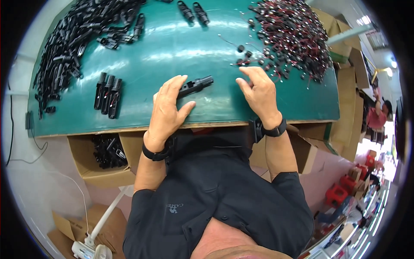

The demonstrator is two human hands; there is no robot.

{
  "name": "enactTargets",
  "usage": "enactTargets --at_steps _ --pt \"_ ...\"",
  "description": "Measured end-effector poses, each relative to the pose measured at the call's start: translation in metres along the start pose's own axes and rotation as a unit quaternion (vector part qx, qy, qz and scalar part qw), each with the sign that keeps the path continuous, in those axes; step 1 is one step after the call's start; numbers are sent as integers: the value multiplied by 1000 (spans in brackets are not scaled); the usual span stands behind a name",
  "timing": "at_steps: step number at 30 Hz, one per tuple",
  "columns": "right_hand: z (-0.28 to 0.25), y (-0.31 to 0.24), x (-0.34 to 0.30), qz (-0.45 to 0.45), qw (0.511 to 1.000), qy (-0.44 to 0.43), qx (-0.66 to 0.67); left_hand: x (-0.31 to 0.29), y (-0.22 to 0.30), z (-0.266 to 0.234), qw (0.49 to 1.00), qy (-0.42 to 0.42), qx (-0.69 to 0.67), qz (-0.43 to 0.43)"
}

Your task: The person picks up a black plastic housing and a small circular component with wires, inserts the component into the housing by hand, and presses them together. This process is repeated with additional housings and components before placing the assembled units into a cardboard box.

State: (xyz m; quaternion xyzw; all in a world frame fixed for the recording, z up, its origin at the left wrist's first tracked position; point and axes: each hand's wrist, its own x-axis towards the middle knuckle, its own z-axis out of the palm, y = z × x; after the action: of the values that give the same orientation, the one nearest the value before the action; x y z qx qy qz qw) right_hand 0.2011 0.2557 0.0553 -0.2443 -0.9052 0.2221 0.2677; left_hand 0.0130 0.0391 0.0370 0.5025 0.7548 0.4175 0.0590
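A black ribbed plastic housing (pixel 197 86), tube-like with one wider cut-out end, lies at a slant on the green table. At its wider end is my left hand (pixel 167 105), open, thumb and fingers apart on either side of it; whether the palm touches it is hidden. My right hand (pixel 261 93) hovers to the right over the table, thumb and forefinger apart, with nothing visible between them. Just beyond that hand, small round black parts with thin wires (pixel 248 54) lie scattered. Three similar black housings (pixel 107 95) lie side by side left of my left hand.
Piles of black housings (pixel 64 56) cover the far left, with two more housings (pixel 194 13) at the far middle. A big heap of wired round parts (pixel 297 41) fills the far right. Below the table edge stands a cardboard box (pixel 99 175) holding black pieces.
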Motion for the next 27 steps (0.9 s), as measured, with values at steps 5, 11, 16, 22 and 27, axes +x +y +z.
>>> enactTargets --at_steps 5,11,16,22,27 --pt "0 35 -7 15 997 16 -72 10 11 12 996 -44 72 13" --pt "11 42 37 12 992 6 -122 11 14 25 993 -48 105 32" --pt "13 59 57 -9 979 -92 -182 8 17 23 993 -34 107 17" --pt "6 66 68 39 996 -78 37 5 10 23 995 -7 94 16" --pt "5 67 60 93 972 -42 212 3 7 25 997 12 76 22"
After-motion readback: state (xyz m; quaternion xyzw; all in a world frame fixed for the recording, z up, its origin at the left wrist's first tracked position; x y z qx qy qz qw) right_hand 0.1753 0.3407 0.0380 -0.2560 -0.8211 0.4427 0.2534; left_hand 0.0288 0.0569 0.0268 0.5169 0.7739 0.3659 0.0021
